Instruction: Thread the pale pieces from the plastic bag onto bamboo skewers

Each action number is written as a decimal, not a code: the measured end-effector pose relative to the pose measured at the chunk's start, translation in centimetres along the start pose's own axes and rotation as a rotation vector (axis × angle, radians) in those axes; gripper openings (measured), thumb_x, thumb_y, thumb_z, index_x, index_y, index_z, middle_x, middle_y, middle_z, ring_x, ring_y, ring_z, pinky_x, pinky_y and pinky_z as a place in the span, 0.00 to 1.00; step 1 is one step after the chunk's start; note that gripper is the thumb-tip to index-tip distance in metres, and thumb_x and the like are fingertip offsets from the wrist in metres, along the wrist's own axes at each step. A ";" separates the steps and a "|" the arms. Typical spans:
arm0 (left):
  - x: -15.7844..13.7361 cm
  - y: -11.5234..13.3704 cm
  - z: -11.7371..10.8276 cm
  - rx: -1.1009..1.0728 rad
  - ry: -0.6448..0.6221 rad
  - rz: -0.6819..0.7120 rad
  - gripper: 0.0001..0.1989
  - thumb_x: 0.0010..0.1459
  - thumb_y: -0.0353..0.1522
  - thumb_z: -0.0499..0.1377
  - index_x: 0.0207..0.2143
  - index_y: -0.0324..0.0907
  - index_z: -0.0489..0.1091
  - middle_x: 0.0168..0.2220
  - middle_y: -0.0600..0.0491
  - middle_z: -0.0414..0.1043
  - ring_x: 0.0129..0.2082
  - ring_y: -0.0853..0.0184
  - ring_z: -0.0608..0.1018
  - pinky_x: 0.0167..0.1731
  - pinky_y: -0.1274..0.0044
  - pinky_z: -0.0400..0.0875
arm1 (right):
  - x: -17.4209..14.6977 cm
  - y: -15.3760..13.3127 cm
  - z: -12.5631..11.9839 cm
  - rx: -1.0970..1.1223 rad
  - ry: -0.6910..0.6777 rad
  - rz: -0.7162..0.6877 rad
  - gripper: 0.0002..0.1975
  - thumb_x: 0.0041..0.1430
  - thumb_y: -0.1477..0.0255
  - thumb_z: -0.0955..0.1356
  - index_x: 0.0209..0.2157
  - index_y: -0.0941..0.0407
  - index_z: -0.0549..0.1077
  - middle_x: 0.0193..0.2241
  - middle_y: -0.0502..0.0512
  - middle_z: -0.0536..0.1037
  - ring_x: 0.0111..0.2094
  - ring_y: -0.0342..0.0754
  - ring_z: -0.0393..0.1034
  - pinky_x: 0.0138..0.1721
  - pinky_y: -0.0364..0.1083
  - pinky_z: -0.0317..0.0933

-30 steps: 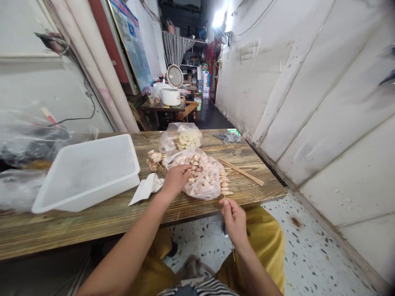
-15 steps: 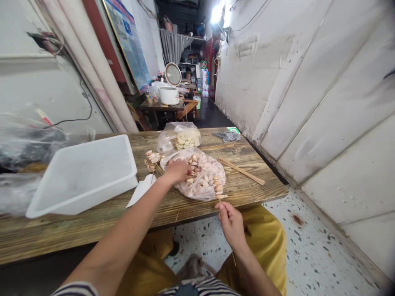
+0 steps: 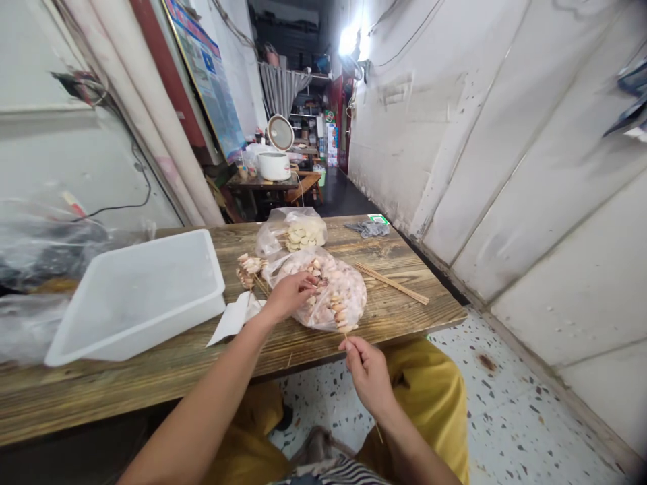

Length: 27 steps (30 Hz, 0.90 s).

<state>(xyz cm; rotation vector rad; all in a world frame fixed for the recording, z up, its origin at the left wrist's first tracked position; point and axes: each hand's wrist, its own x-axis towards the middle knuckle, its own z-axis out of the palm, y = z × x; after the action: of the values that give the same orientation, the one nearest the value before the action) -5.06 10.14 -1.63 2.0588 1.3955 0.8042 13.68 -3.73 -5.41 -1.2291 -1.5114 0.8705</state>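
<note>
A clear plastic bag full of pinkish garlic cloves lies open near the table's front edge. Over its left side is my left hand, thumb and fingers pinched together; whatever is between the fingertips is too small to make out. My right hand, in front of the table edge, is closed around a thin bamboo skewer. Several garlic cloves are threaded on the skewer's upper end, in front of the bag. Left of the bag rest finished-looking skewers of cloves, beside a white paper.
A white plastic tub stands on the left of the wooden table. Behind the garlic is a bag of skewered pale slices. Bare bamboo skewers and a crumpled grey glove-like plastic lie on the right.
My left hand has drawn back slightly from among the cloves, its fingers now showing above them. My right hand and the loaded skewer have shifted a little left.
</note>
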 end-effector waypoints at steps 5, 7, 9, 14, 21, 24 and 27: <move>-1.2 -0.9 -1.4 0.200 0.140 0.016 0.14 0.53 0.33 0.53 0.38 0.40 0.75 0.41 0.47 0.76 0.41 0.60 0.74 0.43 0.73 0.64 | 0.0 -0.1 0.2 -0.026 -0.010 -0.005 0.14 0.62 0.67 0.58 0.30 0.58 0.70 0.16 0.45 0.58 0.19 0.41 0.53 0.21 0.39 0.49; -1.4 -0.9 -2.3 0.239 0.100 0.023 0.14 0.53 0.35 0.54 0.38 0.41 0.75 0.40 0.47 0.76 0.39 0.61 0.75 0.41 0.74 0.64 | 0.0 0.0 0.1 -0.035 -0.003 -0.001 0.14 0.62 0.67 0.58 0.30 0.58 0.70 0.16 0.45 0.58 0.19 0.41 0.53 0.21 0.39 0.49; -1.4 -0.5 -2.6 0.299 0.001 0.066 0.13 0.53 0.34 0.54 0.38 0.42 0.75 0.38 0.48 0.76 0.37 0.61 0.75 0.38 0.74 0.64 | -0.1 0.0 0.1 -0.041 -0.006 0.004 0.14 0.62 0.67 0.58 0.30 0.58 0.70 0.16 0.45 0.58 0.19 0.41 0.54 0.22 0.39 0.49; -0.9 -0.2 -1.0 0.519 -0.194 0.085 0.08 0.50 0.29 0.55 0.27 0.41 0.75 0.31 0.46 0.75 0.33 0.60 0.74 0.33 0.75 0.61 | -0.1 -0.1 0.4 -0.022 -0.029 0.009 0.14 0.62 0.68 0.58 0.30 0.58 0.71 0.16 0.45 0.58 0.19 0.41 0.54 0.22 0.40 0.49; -1.5 -0.7 -0.2 0.446 -0.104 0.050 0.08 0.52 0.31 0.54 0.29 0.41 0.74 0.33 0.45 0.74 0.35 0.61 0.73 0.35 0.75 0.62 | -0.2 0.1 0.2 -0.029 -0.029 0.018 0.14 0.62 0.67 0.59 0.31 0.59 0.71 0.16 0.45 0.58 0.19 0.41 0.53 0.22 0.40 0.49; -2.1 -0.3 -0.1 0.084 0.036 -0.041 0.10 0.51 0.34 0.57 0.35 0.40 0.73 0.31 0.48 0.75 0.31 0.62 0.74 0.33 0.75 0.65 | -0.1 -0.2 0.2 -0.029 -0.034 0.017 0.14 0.62 0.68 0.59 0.30 0.59 0.71 0.16 0.45 0.59 0.19 0.41 0.54 0.22 0.40 0.49; -2.8 0.6 0.3 -0.468 0.027 -0.208 0.13 0.47 0.36 0.61 0.35 0.39 0.72 0.28 0.51 0.74 0.27 0.65 0.75 0.30 0.76 0.68 | -0.1 -0.6 0.5 -0.030 -0.041 0.001 0.14 0.62 0.68 0.58 0.30 0.58 0.70 0.16 0.45 0.59 0.19 0.41 0.54 0.22 0.39 0.49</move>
<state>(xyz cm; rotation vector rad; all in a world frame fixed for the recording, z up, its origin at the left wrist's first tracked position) -5.30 7.28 -1.91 1.5266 1.2636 0.9636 13.04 -3.95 -5.02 -1.2407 -1.5614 0.8811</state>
